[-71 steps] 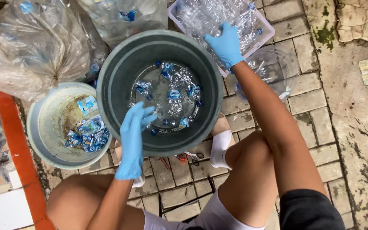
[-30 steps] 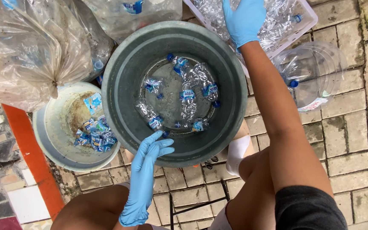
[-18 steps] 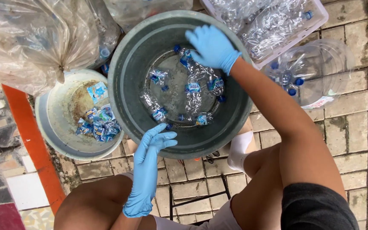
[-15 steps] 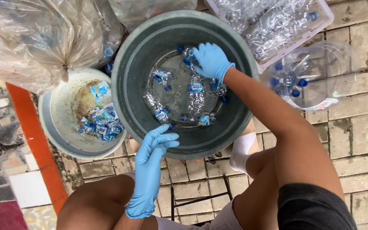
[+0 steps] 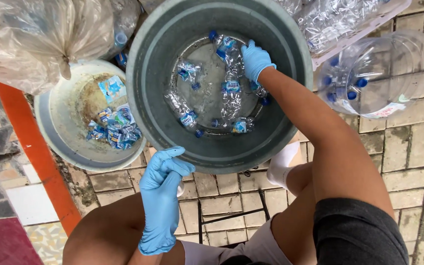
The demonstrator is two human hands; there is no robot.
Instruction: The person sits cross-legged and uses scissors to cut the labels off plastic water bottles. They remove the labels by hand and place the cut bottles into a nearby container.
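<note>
Head view: right hand [image 5: 255, 60] grips 1 of 6 bottles [image 5: 227, 49] (tub [image 5: 148, 108]); left hand [image 5: 162, 189] loosely curled.

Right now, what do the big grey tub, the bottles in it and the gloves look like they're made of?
Grey tub: probably moulded plastic, matte and scuffed. Bottles: thin clear plastic, crumpled and glossy, with blue caps. Gloves, right hand and left hand: thin blue rubbery material, perhaps nitrile, creasing snugly around the fingers.

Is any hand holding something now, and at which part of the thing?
The right hand grips a crushed clear bottle by its body, inside the grey tub. The left hand holds nothing visible.
</note>
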